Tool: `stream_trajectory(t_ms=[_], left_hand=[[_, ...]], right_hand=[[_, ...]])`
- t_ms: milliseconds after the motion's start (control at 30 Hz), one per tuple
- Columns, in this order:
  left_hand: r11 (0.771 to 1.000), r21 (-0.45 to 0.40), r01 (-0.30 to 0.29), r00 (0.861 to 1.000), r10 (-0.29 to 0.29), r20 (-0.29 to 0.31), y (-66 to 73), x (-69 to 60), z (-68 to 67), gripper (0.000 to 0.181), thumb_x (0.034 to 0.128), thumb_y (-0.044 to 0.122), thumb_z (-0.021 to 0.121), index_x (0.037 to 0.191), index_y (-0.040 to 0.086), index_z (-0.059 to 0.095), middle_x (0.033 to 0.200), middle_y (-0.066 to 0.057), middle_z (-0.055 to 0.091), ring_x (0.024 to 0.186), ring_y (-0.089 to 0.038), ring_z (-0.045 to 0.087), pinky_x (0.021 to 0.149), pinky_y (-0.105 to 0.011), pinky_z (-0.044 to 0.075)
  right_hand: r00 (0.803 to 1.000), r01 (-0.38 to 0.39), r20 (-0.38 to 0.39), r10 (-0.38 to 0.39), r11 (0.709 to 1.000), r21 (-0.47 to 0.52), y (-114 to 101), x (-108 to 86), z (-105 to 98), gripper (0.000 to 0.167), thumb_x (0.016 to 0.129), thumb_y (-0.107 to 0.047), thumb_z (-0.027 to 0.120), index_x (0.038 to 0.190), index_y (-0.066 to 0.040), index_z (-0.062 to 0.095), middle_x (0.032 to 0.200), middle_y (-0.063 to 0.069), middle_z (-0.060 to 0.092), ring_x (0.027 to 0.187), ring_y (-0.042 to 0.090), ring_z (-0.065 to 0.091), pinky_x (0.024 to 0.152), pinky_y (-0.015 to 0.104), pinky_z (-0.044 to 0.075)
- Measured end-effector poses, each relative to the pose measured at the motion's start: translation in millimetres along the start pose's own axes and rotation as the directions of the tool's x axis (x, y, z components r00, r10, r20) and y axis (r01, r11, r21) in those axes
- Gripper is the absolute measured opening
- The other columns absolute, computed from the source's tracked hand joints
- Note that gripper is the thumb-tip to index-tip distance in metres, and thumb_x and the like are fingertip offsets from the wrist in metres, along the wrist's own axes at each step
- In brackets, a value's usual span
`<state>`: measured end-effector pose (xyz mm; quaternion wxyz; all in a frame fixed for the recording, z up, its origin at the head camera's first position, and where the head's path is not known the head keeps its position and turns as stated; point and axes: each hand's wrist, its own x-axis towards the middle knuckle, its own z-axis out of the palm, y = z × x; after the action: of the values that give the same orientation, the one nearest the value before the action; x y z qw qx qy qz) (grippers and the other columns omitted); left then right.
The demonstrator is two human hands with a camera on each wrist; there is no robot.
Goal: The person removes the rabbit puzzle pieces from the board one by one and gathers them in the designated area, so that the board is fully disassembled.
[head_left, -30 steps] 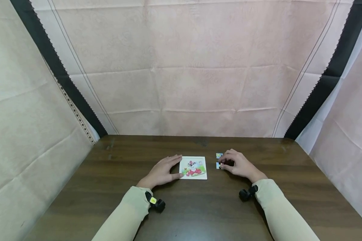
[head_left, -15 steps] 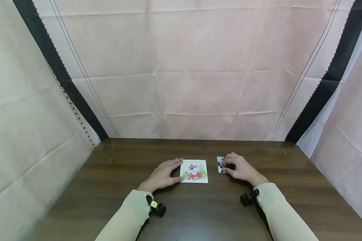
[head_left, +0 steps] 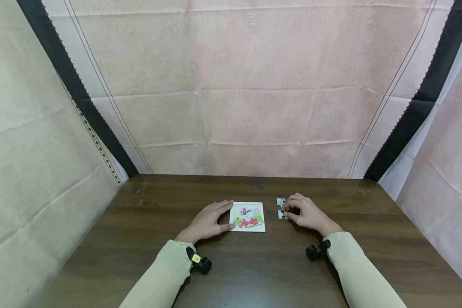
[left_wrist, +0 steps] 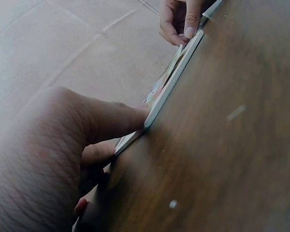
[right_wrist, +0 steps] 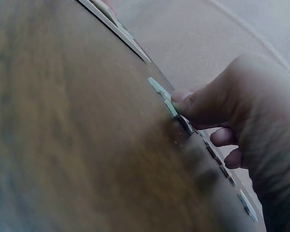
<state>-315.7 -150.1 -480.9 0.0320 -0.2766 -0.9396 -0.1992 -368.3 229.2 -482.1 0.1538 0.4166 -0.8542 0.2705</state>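
Note:
A white-framed jigsaw puzzle board (head_left: 247,217) with a pink-and-white cartoon animal lies flat on the table. My left hand (head_left: 207,220) rests at its left side, thumb on the lower left edge and fingers, fairly straight, at the upper left corner. To the right of the board, my right hand (head_left: 307,213) pinches a small light-blue puzzle piece (head_left: 280,214) between thumb and fingertips. From the right wrist, that puzzle piece (right_wrist: 163,94) shows edge-on under the thumb, at table level. Just beyond it lies a second puzzle piece (head_left: 280,201), partly beside the fingers.
The brown wooden table (head_left: 250,273) has a pale fabric wall (head_left: 250,102) behind it and others at both sides. More flat puzzle pieces (right_wrist: 217,157) lie in a row past my right hand in the right wrist view, mostly hidden from the head camera.
The head view has shifted slightly. Both hands, the puzzle board and the puzzle pieces keep nearly the same places relative to one another.

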Motion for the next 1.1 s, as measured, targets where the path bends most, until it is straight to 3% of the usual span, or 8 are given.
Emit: stream_trajectory(t_ms=[233,633,1100], left_hand=[[1.0,0.005,-0.021,1.0,0.021,-0.011,-2.1,2.9,-4.0,0.078,0.0949,0.057,0.061,0.157,0.015,0.038,0.162,0.001,0.033,0.149,-0.021,0.028,0.121,-0.048,0.02],[1.0,0.005,0.01,1.0,-0.01,0.02,-2.1,0.5,-0.4,0.079,0.0942,0.058,0.06,0.158,0.019,0.036,0.163,0.004,0.032,0.15,-0.02,0.027,0.122,-0.047,0.02],[1.0,-0.003,0.009,1.0,-0.009,-0.004,-2.4,-1.0,1.1,0.079,0.0937,0.06,0.06,0.157,0.018,0.038,0.162,0.005,0.032,0.15,-0.02,0.027,0.121,-0.047,0.02]], right_hand=[[1.0,-0.013,0.011,0.013,1.0,0.005,-3.1,4.0,-4.9,0.013,0.091,-0.012,0.075,0.101,-0.021,0.076,0.099,-0.008,0.066,0.091,0.009,0.055,0.072,0.034,0.052],[0.999,-0.033,0.009,0.033,0.999,0.015,-1.1,-2.2,1.1,0.011,0.092,-0.014,0.075,0.101,-0.02,0.076,0.097,-0.011,0.064,0.088,0.008,0.053,0.071,0.032,0.051],[0.999,-0.04,-0.004,0.04,0.999,0.008,-2.7,-0.2,-0.3,0.011,0.091,-0.012,0.075,0.1,-0.019,0.076,0.095,-0.008,0.065,0.087,0.01,0.054,0.071,0.033,0.05]])
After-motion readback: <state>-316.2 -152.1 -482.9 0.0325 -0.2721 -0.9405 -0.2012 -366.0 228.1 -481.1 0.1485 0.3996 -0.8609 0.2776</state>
